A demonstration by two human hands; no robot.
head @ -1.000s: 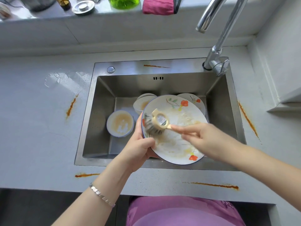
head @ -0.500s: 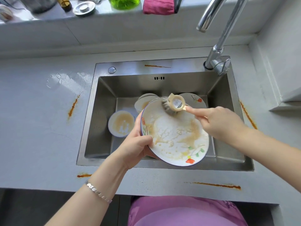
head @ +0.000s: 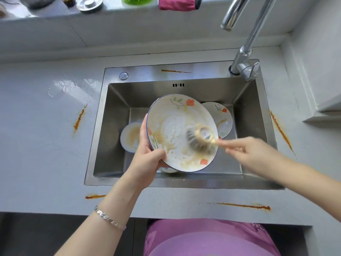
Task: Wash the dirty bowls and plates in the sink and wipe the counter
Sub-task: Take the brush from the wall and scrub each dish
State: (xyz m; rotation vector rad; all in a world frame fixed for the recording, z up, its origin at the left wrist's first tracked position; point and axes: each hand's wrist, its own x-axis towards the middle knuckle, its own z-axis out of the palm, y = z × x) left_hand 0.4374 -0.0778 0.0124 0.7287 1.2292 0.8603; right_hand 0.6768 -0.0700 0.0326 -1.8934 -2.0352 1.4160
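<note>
The left hand (head: 147, 156) is closed on the lower-left rim of the plate (head: 177, 126), thumb over the front face and fingers behind, and holds it tilted above the sink (head: 184, 71) with its face turned up toward the camera. The right hand (head: 252, 154) is closed in a pinch on the handle of the brush (head: 200, 139); motion blur hides the exact finger positions. The sink basin lies directly ahead of both hands, with the faucet (head: 245, 58) at its far right corner. The counter (head: 46, 145) surrounds the sink and carries orange streaks (head: 79, 119) on the left, right and near sides, plus one on the sink's back ledge. The plate is the largest item in hand; its face appears oval in this view, with the long axis running from far-left to near-right. A second plate (head: 223, 117) leans behind it on the right side of the basin, and a soiled bowl (head: 129, 135) rests on the basin floor to the left. The brush head contacts the plate's right-centre area, bristles on the surface, handle pointing right toward the right hand. Yellow-brown residue remains along the plate's left and lower areas, next to the left thumb. Judgement: the controlling relation is that the remaining residue lies left of the brush, on the side nearer the left hand, so the next stroke likely needs to travel leftward across the face.
</note>
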